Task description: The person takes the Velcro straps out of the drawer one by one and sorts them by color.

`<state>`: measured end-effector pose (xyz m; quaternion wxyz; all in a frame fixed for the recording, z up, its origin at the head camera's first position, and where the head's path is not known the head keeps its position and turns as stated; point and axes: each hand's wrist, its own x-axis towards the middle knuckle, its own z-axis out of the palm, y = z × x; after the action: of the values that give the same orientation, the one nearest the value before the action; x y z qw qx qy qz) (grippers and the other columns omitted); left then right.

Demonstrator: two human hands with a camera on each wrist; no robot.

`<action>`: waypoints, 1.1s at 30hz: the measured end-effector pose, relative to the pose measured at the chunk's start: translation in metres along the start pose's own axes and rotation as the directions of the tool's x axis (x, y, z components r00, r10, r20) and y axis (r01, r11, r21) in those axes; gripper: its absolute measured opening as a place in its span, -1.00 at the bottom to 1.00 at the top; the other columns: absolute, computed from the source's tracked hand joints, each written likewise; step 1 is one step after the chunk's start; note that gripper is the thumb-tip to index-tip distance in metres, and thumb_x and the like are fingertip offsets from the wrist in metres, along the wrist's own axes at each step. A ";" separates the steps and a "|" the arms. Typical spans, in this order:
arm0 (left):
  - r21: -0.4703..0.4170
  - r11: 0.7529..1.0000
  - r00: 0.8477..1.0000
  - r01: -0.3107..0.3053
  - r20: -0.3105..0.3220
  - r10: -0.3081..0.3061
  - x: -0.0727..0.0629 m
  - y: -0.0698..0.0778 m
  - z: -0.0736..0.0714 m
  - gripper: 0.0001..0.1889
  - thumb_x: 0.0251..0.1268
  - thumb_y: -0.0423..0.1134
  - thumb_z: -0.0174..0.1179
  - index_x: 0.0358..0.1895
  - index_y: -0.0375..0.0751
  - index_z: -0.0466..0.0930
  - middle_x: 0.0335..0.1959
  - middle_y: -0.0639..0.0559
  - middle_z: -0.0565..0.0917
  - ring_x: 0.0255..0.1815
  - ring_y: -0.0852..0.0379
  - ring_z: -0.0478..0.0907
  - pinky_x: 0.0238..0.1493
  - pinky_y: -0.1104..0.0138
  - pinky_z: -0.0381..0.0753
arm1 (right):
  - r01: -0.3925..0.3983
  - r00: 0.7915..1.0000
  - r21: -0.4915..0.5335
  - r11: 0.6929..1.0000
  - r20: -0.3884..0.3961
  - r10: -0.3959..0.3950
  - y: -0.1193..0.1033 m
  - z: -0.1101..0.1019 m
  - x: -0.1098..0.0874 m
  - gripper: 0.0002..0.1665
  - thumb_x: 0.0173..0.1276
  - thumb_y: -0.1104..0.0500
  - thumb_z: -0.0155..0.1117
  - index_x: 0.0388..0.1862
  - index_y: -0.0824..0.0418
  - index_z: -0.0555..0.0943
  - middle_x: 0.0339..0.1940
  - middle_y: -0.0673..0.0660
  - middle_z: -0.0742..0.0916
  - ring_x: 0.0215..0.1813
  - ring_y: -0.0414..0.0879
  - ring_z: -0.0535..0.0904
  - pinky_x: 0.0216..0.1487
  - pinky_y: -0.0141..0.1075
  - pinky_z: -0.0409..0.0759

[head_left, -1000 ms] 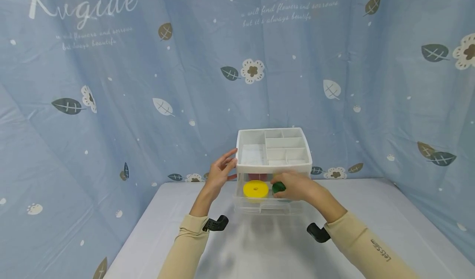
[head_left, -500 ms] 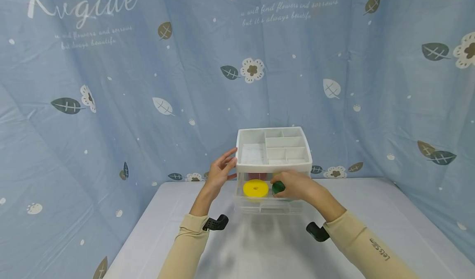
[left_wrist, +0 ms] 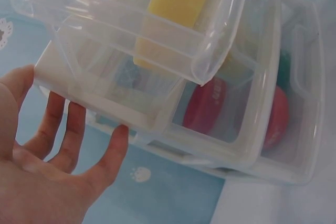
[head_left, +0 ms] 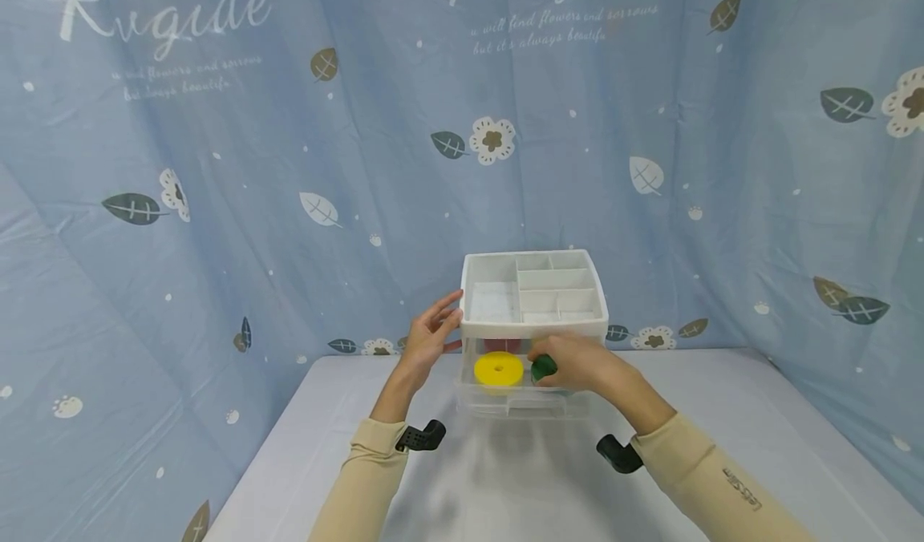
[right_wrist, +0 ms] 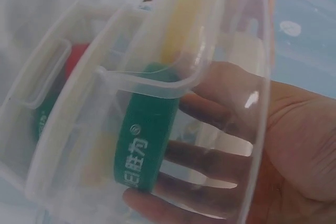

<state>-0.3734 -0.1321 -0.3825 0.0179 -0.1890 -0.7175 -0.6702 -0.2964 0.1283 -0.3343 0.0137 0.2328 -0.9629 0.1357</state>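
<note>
Spread left hand [head_left: 426, 348] touches the drawer organizer [head_left: 534, 329], likely steadying it; inside, right hand [head_left: 575, 362] grips lettered green disc [head_left: 543, 368].

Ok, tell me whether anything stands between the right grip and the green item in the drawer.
Nothing visible does: the right grip holds the green item. The yellow disc sits to its left and the clear drawer front is on the near side, neither between them.
</note>
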 end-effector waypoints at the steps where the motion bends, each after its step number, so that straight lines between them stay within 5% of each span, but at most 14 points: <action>1: 0.001 1.000 1.000 -0.001 -0.001 0.001 0.000 0.000 0.000 -0.52 0.45 0.01 0.12 0.40 0.30 0.36 0.34 -0.11 0.47 0.28 -0.11 0.48 0.18 -0.06 0.60 | 0.001 1.000 0.004 1.000 0.002 -0.001 0.000 -0.001 -0.001 -0.53 0.11 0.10 0.56 0.01 0.18 0.70 -0.02 0.09 0.76 -0.02 -0.03 0.65 0.07 -0.10 0.67; 19: 0.012 1.000 1.000 -0.012 -0.007 0.012 0.001 -0.002 0.000 -0.55 0.43 0.05 0.13 0.35 0.37 0.40 0.29 -0.10 0.50 0.26 -0.11 0.49 0.19 -0.08 0.59 | -0.052 0.998 0.033 0.998 0.035 0.051 -0.011 -0.024 -0.012 -0.56 0.13 0.06 0.54 0.00 0.07 0.68 -0.05 0.02 0.73 -0.22 -0.13 0.51 -0.18 -0.24 0.59; 33: -0.001 1.000 1.000 0.012 0.016 -0.012 0.000 0.004 0.000 -0.52 0.52 -0.12 0.06 0.45 0.16 0.31 0.33 -0.21 0.46 0.28 -0.14 0.47 0.22 -0.13 0.54 | -0.057 0.996 0.042 0.998 0.064 0.054 -0.014 -0.050 -0.028 -0.53 0.20 0.02 0.49 0.10 0.03 0.64 -0.14 0.01 0.71 -0.25 -0.12 0.50 -0.31 -0.31 0.53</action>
<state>-0.3724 -0.1325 -0.3785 0.0078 -0.1901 -0.7183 -0.6693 -0.2668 0.1416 -0.2853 -0.0256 0.2103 -0.9658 0.1494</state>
